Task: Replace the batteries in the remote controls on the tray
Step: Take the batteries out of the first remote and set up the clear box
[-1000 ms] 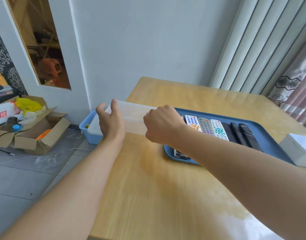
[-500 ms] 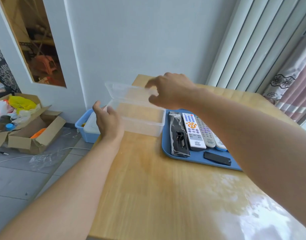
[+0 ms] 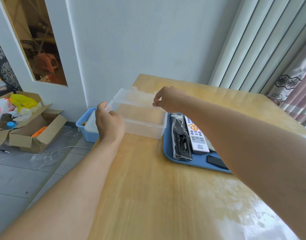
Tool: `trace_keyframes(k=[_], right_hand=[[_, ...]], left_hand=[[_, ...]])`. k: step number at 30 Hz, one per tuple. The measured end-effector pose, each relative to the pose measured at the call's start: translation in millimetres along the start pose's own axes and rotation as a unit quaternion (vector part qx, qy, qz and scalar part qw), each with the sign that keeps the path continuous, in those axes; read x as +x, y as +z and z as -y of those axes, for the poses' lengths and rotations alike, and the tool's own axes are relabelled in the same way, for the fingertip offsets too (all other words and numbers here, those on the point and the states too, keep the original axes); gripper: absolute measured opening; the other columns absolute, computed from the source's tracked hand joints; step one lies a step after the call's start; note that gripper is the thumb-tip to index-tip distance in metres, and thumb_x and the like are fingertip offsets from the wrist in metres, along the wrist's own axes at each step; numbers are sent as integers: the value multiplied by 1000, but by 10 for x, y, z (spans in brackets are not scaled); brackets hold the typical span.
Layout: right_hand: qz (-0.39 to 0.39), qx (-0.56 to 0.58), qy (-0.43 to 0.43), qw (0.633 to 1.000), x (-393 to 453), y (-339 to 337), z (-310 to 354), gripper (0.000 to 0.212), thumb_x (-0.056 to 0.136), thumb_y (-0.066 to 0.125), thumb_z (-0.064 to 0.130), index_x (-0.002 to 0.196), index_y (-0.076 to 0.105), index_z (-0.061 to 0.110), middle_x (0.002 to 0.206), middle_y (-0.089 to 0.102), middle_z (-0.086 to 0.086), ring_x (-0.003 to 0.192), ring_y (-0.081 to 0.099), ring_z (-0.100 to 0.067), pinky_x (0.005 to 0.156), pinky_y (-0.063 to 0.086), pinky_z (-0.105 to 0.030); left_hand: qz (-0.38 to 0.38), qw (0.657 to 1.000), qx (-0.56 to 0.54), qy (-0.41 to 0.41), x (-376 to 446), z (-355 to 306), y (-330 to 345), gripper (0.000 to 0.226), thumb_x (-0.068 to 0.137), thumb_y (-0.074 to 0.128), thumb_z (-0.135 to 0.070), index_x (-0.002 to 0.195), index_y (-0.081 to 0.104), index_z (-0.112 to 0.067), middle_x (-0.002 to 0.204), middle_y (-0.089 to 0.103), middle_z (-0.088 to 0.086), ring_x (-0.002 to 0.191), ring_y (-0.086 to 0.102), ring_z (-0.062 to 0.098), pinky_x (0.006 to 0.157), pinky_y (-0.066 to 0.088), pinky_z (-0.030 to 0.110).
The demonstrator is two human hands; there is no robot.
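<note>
Left hand grips the near-left corner of the clear plastic box, fingers curled round the rim, thumb along the short wall. Right hand is up at the far-right edge of the hinged lid, thumb & fingertips pinched on the lid's corner; lid stands tilted back, box open. Box is thin, see-through, rectangular w/ rounded corners, nothing visible inside, sitting on the wooden counter, smooth light grain, glossy glare near the bottom right.

Just right of the box, touching or nearly so: blue tray, matte plastic, rounded lip. On it, left to right: a black remote in crinkly clear wrap, battery bay exposed; a white remote w/ orange & purple buttons; a third pale remote mostly hidden behind the right arm. A small flat black piece lies on the tray's near edge, prob. a battery cover, can't be sure.

On the floor, left of the counter: blue bin w/ a white tub in it, and an open cardboard box of clutter.
</note>
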State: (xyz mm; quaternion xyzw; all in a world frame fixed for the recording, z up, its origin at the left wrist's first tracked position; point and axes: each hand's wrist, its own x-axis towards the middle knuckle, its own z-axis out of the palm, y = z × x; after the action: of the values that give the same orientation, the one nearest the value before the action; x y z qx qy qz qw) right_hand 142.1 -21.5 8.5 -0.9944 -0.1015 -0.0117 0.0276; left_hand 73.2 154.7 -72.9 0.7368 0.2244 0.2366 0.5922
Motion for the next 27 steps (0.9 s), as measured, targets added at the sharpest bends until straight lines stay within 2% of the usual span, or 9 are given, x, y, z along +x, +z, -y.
trace_keyframes(k=[3, 6, 8, 11, 15, 19, 23, 25, 27], right_hand=[[-17, 58, -72, 996, -82, -205, 103, 23, 89, 72, 44, 97, 75, 22, 82, 63, 5, 86, 62, -20, 64, 42, -27], [76, 82, -148, 983, -202, -262, 319, 15, 82, 81, 35, 88, 76, 22, 71, 56, 11, 64, 60, -8, 55, 41, -20], [146, 7, -196, 970, -239, -212, 420, 10, 80, 80, 27, 89, 76, 27, 77, 63, 8, 71, 67, -12, 58, 44, -21], [167, -127, -248, 946, -252, -134, 458, 29, 86, 68, 6, 100, 77, 30, 84, 62, 10, 82, 59, -18, 57, 39, -23], [213, -216, -241, 922, -294, -132, 456, 39, 90, 60, 3, 104, 77, 36, 107, 70, 10, 102, 64, -20, 69, 49, -27], [231, -243, -236, 912, -353, -237, 425, 57, 91, 46, -5, 119, 72, 37, 121, 67, 9, 105, 62, -20, 59, 42, -22], [212, -199, -232, 928, -399, -238, 373, 62, 86, 39, -10, 116, 72, 34, 113, 67, 9, 100, 60, -20, 60, 43, -22], [188, -150, -221, 945, -422, -221, 307, 58, 85, 38, -10, 98, 72, 35, 98, 66, 13, 94, 61, -19, 66, 46, -24], [151, -78, -203, 964, -476, -245, 226, 52, 89, 42, -8, 99, 73, 33, 95, 68, 14, 94, 63, -16, 76, 50, -26]], left_hand=[[1, 1000, -4, -8, -1, -11, -2, 42, 101, 33, -7, 139, 51, -11, 136, 57, 9, 123, 55, 29, 104, 48, 46], [0, 1000, -7, -2, -6, -20, -11, 39, 101, 35, -12, 135, 54, -10, 132, 60, 10, 120, 57, 30, 102, 49, 48], [2, 1000, -9, -2, -7, -30, -18, 38, 101, 35, -13, 135, 54, -10, 130, 60, 9, 118, 58, 29, 100, 51, 48], [5, 1000, -13, -2, -11, -33, -23, 37, 102, 35, -13, 134, 54, -11, 128, 61, 9, 116, 59, 29, 99, 52, 48], [7, 1000, -16, 0, -14, -29, -25, 37, 104, 35, -14, 136, 52, -12, 130, 59, 8, 117, 58, 27, 101, 51, 47], [5, 1000, -17, 2, 0, -20, -24, 37, 103, 35, -14, 136, 52, -11, 131, 59, 10, 118, 58, 30, 100, 50, 46], [4, 1000, -27, 11, -15, -24, -23, 42, 104, 41, -21, 145, 44, -13, 145, 49, 7, 132, 47, 26, 110, 41, 40], [-7, 999, -23, 30, -36, -29, -25, 46, 104, 44, -25, 148, 41, -12, 151, 42, 5, 139, 40, 24, 113, 35, 37], [-29, 998, -14, 50, -51, -33, -30, 49, 102, 48, -28, 148, 42, -11, 152, 41, 6, 141, 37, 25, 115, 33, 39]])
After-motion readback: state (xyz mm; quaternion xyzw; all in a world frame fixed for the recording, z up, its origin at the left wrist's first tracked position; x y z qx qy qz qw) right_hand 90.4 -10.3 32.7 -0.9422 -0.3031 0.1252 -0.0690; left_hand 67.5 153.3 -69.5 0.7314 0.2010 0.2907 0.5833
